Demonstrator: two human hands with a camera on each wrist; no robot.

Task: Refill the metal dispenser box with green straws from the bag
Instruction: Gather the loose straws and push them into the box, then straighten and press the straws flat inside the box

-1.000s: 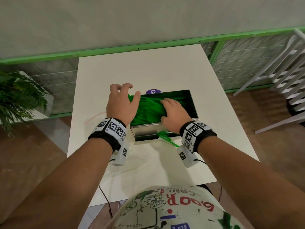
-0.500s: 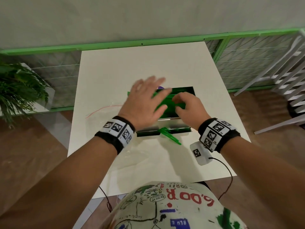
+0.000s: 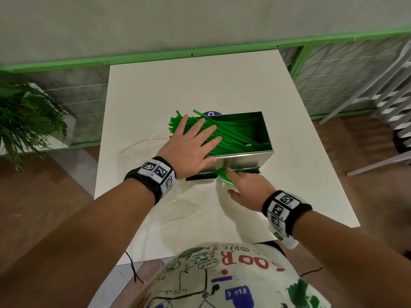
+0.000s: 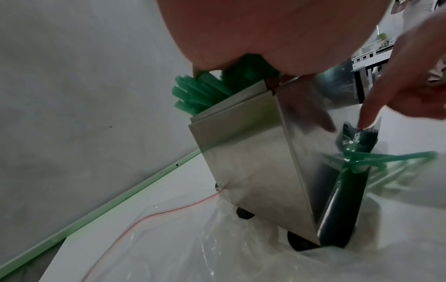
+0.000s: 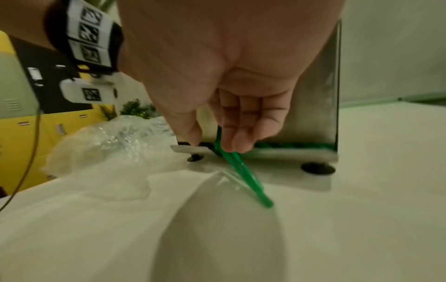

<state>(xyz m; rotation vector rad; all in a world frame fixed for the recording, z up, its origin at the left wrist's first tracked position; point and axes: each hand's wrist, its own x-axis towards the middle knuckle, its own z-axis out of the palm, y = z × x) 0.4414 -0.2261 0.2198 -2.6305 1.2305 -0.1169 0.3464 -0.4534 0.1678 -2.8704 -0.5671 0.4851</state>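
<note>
Grip state, left hand (image 3: 193,145): fingers straight and spread, palm flat on the heap of thin green plastic straws (image 3: 224,134) at the 9 o'clock end of the open-topped rectangular metal dispenser box (image 3: 240,161). Nothing is pinched; we press only.

Right hand (image 3: 246,187): fingers reach down to the few loose green straws (image 5: 243,177) sticking out of the slot at the box's 6 o'clock face. The right wrist view shows fingertips (image 5: 237,142) touching them, thumb set on the tray lip; we cannot tell whether they are truly pinched.

Straw location: most lie slantwise inside the box, their ends overhanging the rim toward 10 o'clock. The protruding ones rest with their tips on the white tabletop (image 3: 200,85).

Handling judgement: straws look very light, smooth and slippery, springy as a bundle, easily kinked singly. We would flatten them with a broad palm, and take strays near mid-length, not by the tips.

The crumpled clear plastic bag (image 4: 169,248), red strip at its mouth, lies from 9 to 6 o'clock of the box, appearing emptied.
</note>
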